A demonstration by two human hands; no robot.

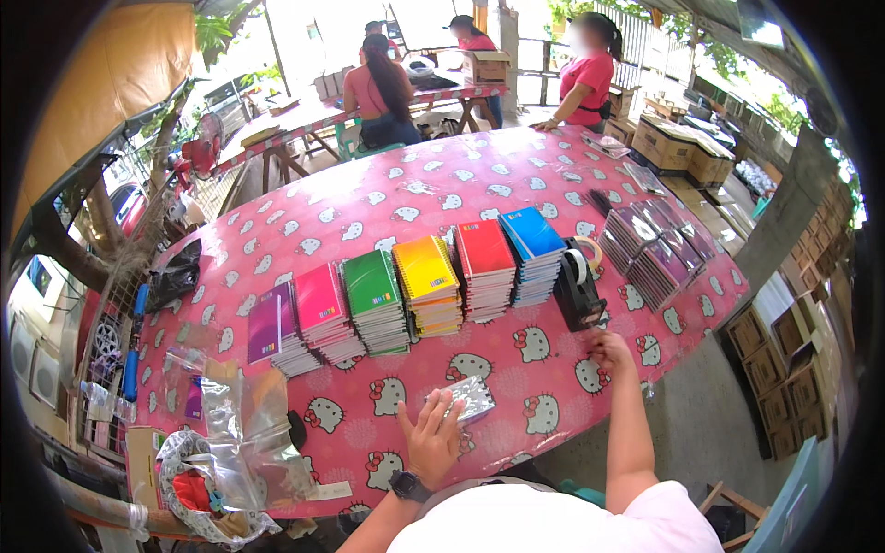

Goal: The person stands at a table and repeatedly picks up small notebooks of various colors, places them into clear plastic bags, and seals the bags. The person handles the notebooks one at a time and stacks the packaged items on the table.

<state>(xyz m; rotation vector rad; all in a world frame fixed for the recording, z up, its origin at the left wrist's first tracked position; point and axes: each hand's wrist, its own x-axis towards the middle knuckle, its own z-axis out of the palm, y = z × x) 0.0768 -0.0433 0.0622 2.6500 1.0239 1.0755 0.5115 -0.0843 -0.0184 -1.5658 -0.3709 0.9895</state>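
A person's left hand (431, 435) lies spread flat on a shiny, silvery plastic-wrapped packet (470, 399) near the front edge of a bench (516, 184) covered in pink cartoon-cat cloth, while the right hand (610, 348) rests with fingers curled just below a black tape dispenser (579, 288), seemingly holding nothing, though the fisheye view leaves that unclear. The packet looks light, thin and slippery, probably best pinched by its edges; behind it stand six stacks of spiral notebooks (406, 290) in purple, pink, green, yellow, red and blue, with brown cartons (678, 146) piled beyond the far right corner.
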